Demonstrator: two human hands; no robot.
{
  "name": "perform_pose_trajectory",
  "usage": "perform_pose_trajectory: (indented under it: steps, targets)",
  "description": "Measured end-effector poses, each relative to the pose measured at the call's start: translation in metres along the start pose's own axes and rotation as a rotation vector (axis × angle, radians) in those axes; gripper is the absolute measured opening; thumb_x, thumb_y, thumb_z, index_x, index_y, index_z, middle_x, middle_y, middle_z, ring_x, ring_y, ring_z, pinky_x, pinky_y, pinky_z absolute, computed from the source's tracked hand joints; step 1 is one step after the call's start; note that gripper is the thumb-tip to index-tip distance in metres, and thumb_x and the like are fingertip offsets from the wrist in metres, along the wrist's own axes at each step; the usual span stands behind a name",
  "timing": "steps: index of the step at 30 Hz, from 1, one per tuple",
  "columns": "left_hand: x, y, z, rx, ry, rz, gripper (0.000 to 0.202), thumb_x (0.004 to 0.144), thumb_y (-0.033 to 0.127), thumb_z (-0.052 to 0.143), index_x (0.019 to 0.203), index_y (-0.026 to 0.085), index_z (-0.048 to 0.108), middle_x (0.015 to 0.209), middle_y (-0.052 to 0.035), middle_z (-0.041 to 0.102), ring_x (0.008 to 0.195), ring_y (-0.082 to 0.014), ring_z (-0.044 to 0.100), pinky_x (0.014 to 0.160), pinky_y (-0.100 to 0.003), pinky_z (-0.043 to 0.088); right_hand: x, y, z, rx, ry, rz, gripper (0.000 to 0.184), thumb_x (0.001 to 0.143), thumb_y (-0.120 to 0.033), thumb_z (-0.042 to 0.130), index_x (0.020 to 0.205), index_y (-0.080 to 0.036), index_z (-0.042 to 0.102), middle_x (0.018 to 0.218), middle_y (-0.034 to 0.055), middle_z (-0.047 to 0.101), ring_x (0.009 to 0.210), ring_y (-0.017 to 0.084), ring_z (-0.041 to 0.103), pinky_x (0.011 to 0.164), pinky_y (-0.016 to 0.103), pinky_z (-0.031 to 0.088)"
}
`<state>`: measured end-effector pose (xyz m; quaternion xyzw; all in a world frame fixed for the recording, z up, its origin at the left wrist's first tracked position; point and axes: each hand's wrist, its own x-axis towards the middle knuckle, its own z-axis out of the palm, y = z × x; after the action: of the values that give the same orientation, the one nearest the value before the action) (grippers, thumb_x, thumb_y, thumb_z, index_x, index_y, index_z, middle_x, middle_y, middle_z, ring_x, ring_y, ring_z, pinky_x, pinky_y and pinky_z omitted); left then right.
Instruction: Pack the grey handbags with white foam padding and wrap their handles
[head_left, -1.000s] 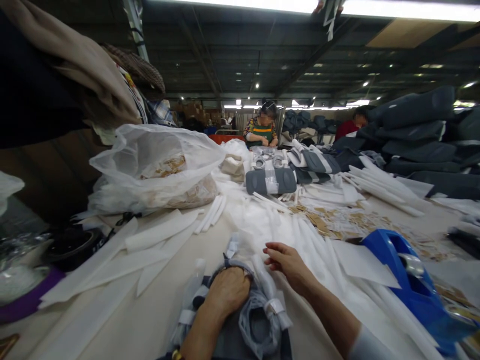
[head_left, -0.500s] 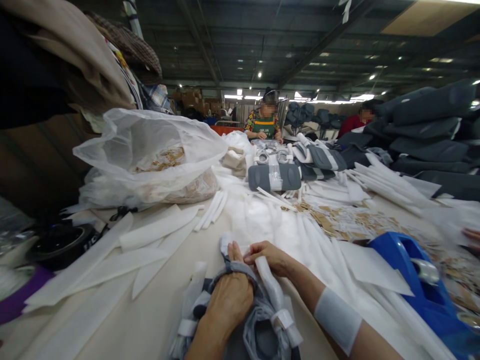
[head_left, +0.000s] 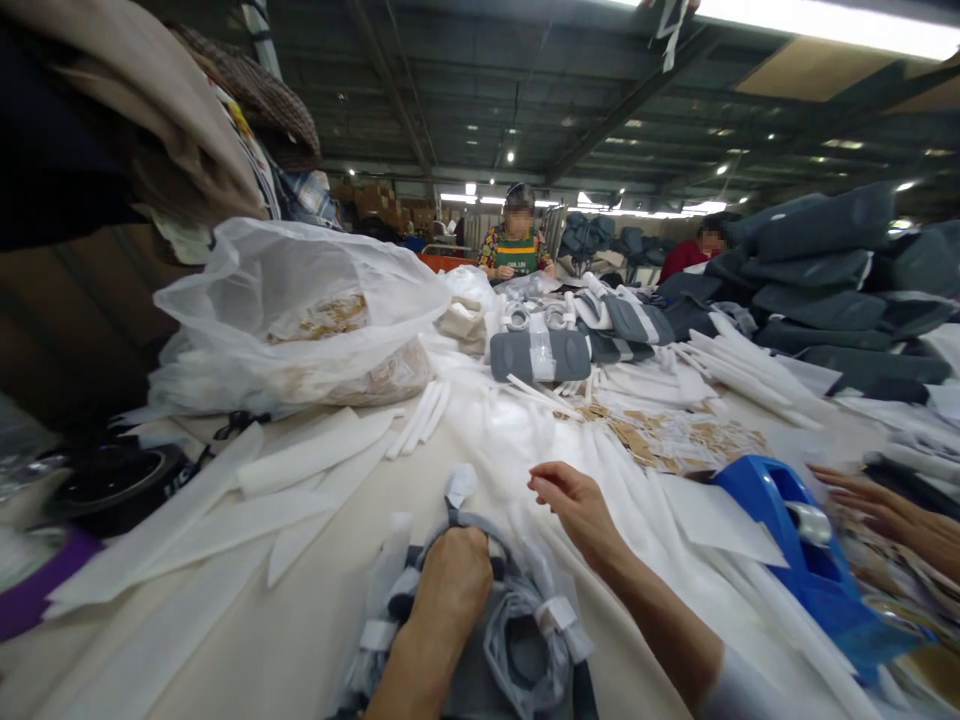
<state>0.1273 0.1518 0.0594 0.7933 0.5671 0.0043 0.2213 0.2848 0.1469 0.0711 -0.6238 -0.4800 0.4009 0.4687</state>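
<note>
In the lower middle lies a grey fabric item [head_left: 499,690] with dark pads and coiled grey straps [head_left: 529,645] bound by white bands [head_left: 556,614]. My left hand [head_left: 454,590] is closed over a curved grey strap [head_left: 495,533] at its top; its fingertips are hidden. A white wrapped end [head_left: 460,485] sticks up from that strap, just beyond my knuckles. To the right, my right hand [head_left: 577,505] hovers above white foam strips, its fingers loosely bent and nothing visible in them. It is apart from the grey item. White foam tubes [head_left: 394,545] flank the item.
A blue tape dispenser [head_left: 795,570] stands at right, with another person's hand [head_left: 885,510] beside it. White foam sheets [head_left: 300,500] lie at left. A plastic bag [head_left: 300,310] sits behind them. Wrapped grey pads [head_left: 540,355] and a co-worker [head_left: 517,245] are farther back.
My right hand has let go of the strap's white end and moved right. My left fingers, stretched before, are now curled down. Another person's hand has come farther in at right.
</note>
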Motion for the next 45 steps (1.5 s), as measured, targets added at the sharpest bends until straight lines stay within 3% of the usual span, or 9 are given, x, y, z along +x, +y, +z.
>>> perform_pose_trajectory:
  steps: [4, 6, 11, 16, 22, 27, 33, 41, 45]
  targets:
    - [-0.01, -0.001, -0.007, -0.07, 0.034, 0.08, 0.03, 0.084, 0.013, 0.039, 0.082, 0.013, 0.069, 0.089, -0.0171, 0.071, 0.087, -0.0272, 0.066, 0.077, -0.034, 0.046, -0.052, -0.014, 0.009, -0.284, -0.118, -0.518, 0.017, 0.084, -0.026, 0.048, 0.087, -0.02, 0.064, 0.082, 0.0033, 0.067, 0.076, 0.017, 0.058, 0.072, 0.029, 0.041]
    - [-0.016, -0.002, -0.011, -0.125, 0.071, 0.113, 0.024, 0.082, 0.017, 0.045, 0.074, 0.016, 0.068, 0.084, -0.0131, 0.071, 0.082, -0.0253, 0.065, 0.074, -0.032, 0.045, -0.067, -0.012, 0.019, -0.515, -0.191, -0.642, 0.02, 0.087, -0.021, 0.042, 0.086, -0.02, 0.062, 0.08, 0.0043, 0.067, 0.076, 0.018, 0.059, 0.073, 0.03, 0.04]
    - [-0.024, -0.012, -0.017, -0.333, 0.306, 0.071, 0.022, 0.079, 0.015, 0.044, 0.062, 0.016, 0.058, 0.071, -0.0075, 0.066, 0.073, -0.02, 0.061, 0.071, -0.03, 0.042, -0.06, -0.002, 0.029, -0.731, -0.139, -0.31, 0.015, 0.083, -0.017, 0.044, 0.084, -0.018, 0.06, 0.074, 0.0054, 0.066, 0.07, 0.02, 0.059, 0.066, 0.029, 0.036]
    - [-0.027, -0.017, -0.021, -0.712, 0.454, 0.137, 0.019, 0.076, 0.02, 0.048, 0.056, 0.018, 0.047, 0.074, -0.0034, 0.065, 0.069, -0.0142, 0.059, 0.066, -0.023, 0.045, -0.045, -0.008, 0.033, -0.639, -0.151, -0.233, 0.003, 0.069, -0.02, 0.06, 0.072, -0.02, 0.061, 0.063, -0.0002, 0.06, 0.057, 0.015, 0.051, 0.056, 0.025, 0.03]
    - [-0.031, -0.019, -0.024, -1.137, 0.52, 0.351, 0.014, 0.072, 0.029, 0.059, 0.073, 0.016, 0.065, 0.087, -0.0057, 0.07, 0.082, -0.0186, 0.063, 0.078, -0.027, 0.048, -0.036, -0.017, 0.049, -0.251, -0.27, -0.146, 0.027, 0.068, -0.039, 0.063, 0.053, -0.018, 0.057, 0.048, -0.0039, 0.047, 0.051, 0.011, 0.041, 0.05, 0.023, 0.029]
    - [-0.02, -0.026, -0.019, -1.436, 0.764, 0.199, 0.03, 0.081, 0.044, 0.055, 0.09, 0.017, 0.065, 0.078, -0.0032, 0.068, 0.074, -0.0156, 0.062, 0.067, -0.025, 0.048, -0.035, -0.032, 0.054, 0.089, -0.279, -0.075, 0.026, 0.064, -0.04, 0.069, 0.073, -0.016, 0.069, 0.066, -0.0008, 0.062, 0.063, 0.013, 0.052, 0.062, 0.025, 0.041]
    - [-0.012, -0.028, -0.015, -1.462, 0.798, 0.108, 0.036, 0.083, 0.05, 0.051, 0.082, 0.017, 0.064, 0.073, -0.0037, 0.066, 0.07, -0.0158, 0.061, 0.062, -0.025, 0.047, -0.041, -0.047, 0.054, 0.271, -0.254, -0.05, 0.021, 0.054, -0.03, 0.079, 0.071, -0.019, 0.071, 0.066, -0.0013, 0.065, 0.062, 0.013, 0.054, 0.063, 0.026, 0.043]
    - [-0.008, -0.027, -0.02, -1.519, 0.762, 0.056, 0.042, 0.076, 0.055, 0.055, 0.073, 0.014, 0.064, 0.069, -0.0052, 0.066, 0.062, -0.0158, 0.061, 0.055, -0.025, 0.046, -0.106, -0.037, 0.051, -0.069, -0.27, -0.57, 0.009, 0.075, -0.014, 0.062, 0.074, -0.02, 0.069, 0.07, 0.0002, 0.059, 0.072, 0.013, 0.056, 0.068, 0.025, 0.044]
    - [-0.013, -0.033, -0.022, -1.565, 0.737, 0.031, 0.042, 0.072, 0.054, 0.058, 0.073, 0.013, 0.064, 0.068, -0.0053, 0.067, 0.058, -0.0159, 0.062, 0.051, -0.025, 0.046, -0.134, -0.005, 0.065, -0.376, -0.008, -0.962, 0.008, 0.081, -0.021, 0.057, 0.075, -0.02, 0.061, 0.082, 0.0027, 0.062, 0.076, 0.014, 0.058, 0.065, 0.024, 0.046]
